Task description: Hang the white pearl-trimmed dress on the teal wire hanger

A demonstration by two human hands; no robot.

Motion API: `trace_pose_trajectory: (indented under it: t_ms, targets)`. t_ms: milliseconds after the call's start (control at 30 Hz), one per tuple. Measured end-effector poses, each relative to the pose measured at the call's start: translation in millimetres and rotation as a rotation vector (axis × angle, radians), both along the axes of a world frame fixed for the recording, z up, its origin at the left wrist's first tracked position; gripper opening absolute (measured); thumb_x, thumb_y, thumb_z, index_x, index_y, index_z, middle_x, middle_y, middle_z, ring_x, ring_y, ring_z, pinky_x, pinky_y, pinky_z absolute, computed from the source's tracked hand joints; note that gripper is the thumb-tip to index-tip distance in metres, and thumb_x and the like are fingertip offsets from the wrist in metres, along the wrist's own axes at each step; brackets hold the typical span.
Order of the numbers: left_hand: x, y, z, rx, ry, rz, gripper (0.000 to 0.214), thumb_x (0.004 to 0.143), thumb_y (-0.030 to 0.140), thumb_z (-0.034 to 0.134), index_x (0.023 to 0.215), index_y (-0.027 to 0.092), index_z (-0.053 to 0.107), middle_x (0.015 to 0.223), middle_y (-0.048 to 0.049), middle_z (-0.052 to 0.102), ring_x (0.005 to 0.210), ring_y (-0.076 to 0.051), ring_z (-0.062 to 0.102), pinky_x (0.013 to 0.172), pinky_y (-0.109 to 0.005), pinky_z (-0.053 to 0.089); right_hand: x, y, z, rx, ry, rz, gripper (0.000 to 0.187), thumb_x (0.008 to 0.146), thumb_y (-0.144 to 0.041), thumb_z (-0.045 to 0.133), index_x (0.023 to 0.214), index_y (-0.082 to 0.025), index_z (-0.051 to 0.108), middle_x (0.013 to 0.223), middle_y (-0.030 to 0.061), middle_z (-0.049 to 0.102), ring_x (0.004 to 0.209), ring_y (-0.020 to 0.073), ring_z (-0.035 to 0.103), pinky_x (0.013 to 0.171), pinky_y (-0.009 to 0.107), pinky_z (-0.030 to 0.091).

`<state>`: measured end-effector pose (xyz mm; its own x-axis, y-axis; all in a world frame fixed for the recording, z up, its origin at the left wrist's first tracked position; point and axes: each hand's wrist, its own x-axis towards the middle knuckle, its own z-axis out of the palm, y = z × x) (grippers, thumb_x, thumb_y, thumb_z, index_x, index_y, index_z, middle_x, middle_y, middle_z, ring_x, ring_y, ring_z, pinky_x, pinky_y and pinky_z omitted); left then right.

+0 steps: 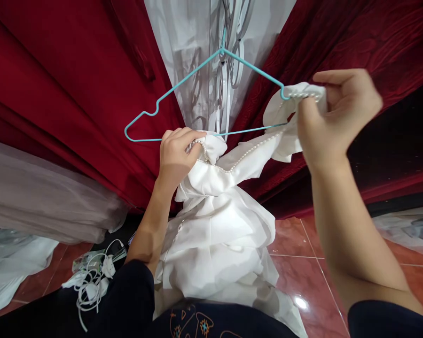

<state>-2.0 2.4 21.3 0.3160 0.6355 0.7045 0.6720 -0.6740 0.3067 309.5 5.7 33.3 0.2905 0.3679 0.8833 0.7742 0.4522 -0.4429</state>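
Note:
A light-blue hanger (193, 72) hangs by its hook in front of a white ornate metal frame. A white dress (218, 225) with pearl beading along its neckline drapes down toward the floor. One shoulder of the dress sits over the hanger's right arm, and my right hand (338, 112) pinches that fabric at its outer end. My left hand (179, 152) is closed on the other shoulder, beside the hanger's bottom bar and below its left arm. The hanger's left arm carries no fabric.
Red curtains (74, 61) flank the white metal frame (223, 89). At lower left, tangled white cables (91, 286) lie on a black surface. Red tiles (303, 277) cover the floor. Pale sheer fabric (45, 188) hangs at the left.

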Motion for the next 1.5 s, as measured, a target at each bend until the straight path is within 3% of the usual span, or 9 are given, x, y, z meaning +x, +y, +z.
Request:
trace_pose_trajectory:
  t_ms: [200,400,567,767,833,1033,1200,1333,1500]
  targets:
    - [-1.9,0.8,-0.2,-0.007,0.005,-0.028,0.027,0.093,0.01,0.063,0.105,0.023,0.083,0.096,-0.002,0.08,0.09,-0.023,0.07,0.09,-0.038,0.044,13.1,-14.8,13.5,-0.209,0.188,-0.113,0.002,0.087,-0.011,0.075,0.085,-0.01,0.073,0.081,0.0148,0.079,0.07,0.0174,0.074,0.057,0.027,0.041]
    - [-5.3,0.7,3.0,-0.013,-0.013,-0.045,0.027,0.091,0.008,0.064,0.102,0.023,0.083,0.093,-0.0005,0.079,0.086,-0.022,0.07,0.089,-0.038,0.043,16.1,-2.9,17.3,-0.324,0.28,-0.174,0.012,0.084,0.001,0.067,0.084,-0.006,0.077,0.077,0.0108,0.075,0.059,0.0066,0.056,0.054,0.025,0.033]
    - [-9.5,-1.2,4.6,-0.006,0.012,-0.019,0.028,0.091,0.008,0.063,0.103,0.023,0.083,0.095,-0.0014,0.08,0.087,-0.023,0.07,0.09,-0.039,0.043,24.5,-2.3,12.8,-0.503,0.446,-0.149,0.02,0.084,0.005,0.063,0.072,-0.009,0.071,0.056,-0.0032,0.048,0.05,0.0031,0.035,0.051,0.029,0.025]
    - [2.9,5.3,2.0,-0.058,-0.038,-0.057,0.03,0.088,0.006,0.063,0.101,0.023,0.084,0.089,-0.0002,0.079,0.08,-0.021,0.07,0.088,-0.037,0.045,44.3,-37.0,-9.2,-0.855,0.026,-0.239,0.013,0.076,-0.003,0.074,0.078,-0.016,0.076,0.061,0.0015,0.06,0.059,0.0106,0.051,0.061,0.031,0.037]
    - [7.3,6.0,1.2,-0.083,-0.036,-0.05,0.03,0.087,0.005,0.063,0.1,0.023,0.084,0.089,0.0,0.079,0.079,-0.021,0.069,0.088,-0.036,0.046,44.9,-48.2,-16.3,-0.78,-0.19,-0.103,0.018,0.076,-0.007,0.074,0.086,-0.019,0.081,0.075,0.0053,0.073,0.069,0.017,0.064,0.067,0.034,0.045]
    - [10.6,6.1,-2.1,-0.077,-0.045,-0.054,0.032,0.087,0.004,0.063,0.102,0.022,0.085,0.092,-0.0006,0.08,0.082,-0.021,0.071,0.089,-0.036,0.047,-4.0,-56.7,-10.3,-0.09,-0.466,0.382,0.029,0.093,-0.015,0.065,0.116,-0.024,0.081,0.114,0.0104,0.08,0.103,0.0226,0.078,0.088,0.037,0.063]
    - [14.0,8.3,-3.6,-0.107,-0.059,-0.086,0.034,0.089,0.005,0.062,0.106,0.023,0.085,0.098,-0.0027,0.079,0.095,-0.023,0.074,0.095,-0.039,0.053,-42.5,-33.9,-22.2,-0.27,-0.35,0.358,0.038,0.093,-0.013,0.057,0.123,-0.023,0.079,0.111,0.0067,0.08,0.095,0.0199,0.075,0.083,0.035,0.06]
    - [13.8,-3.3,-14.8,0.046,-0.163,-0.156,0.034,0.09,0.006,0.06,0.107,0.024,0.083,0.12,-0.0083,0.073,0.112,-0.024,0.07,0.101,-0.041,0.058,-52.2,-22.7,-45.4,-0.164,-0.237,0.327,0.033,0.095,-0.015,0.055,0.114,-0.023,0.079,0.103,0.0061,0.078,0.094,0.0206,0.073,0.084,0.037,0.06]
    - [2.1,-32.6,-49.4,0.166,-0.098,-0.331,0.026,0.095,0.009,0.059,0.099,0.027,0.077,0.093,-0.0042,0.07,0.082,-0.017,0.068,0.076,-0.031,0.058,-51.1,-21.1,-54.9,-0.059,-0.223,0.375,0.046,0.092,-0.009,0.05,0.126,-0.025,0.078,0.116,0.0074,0.077,0.108,0.0222,0.075,0.093,0.041,0.06]
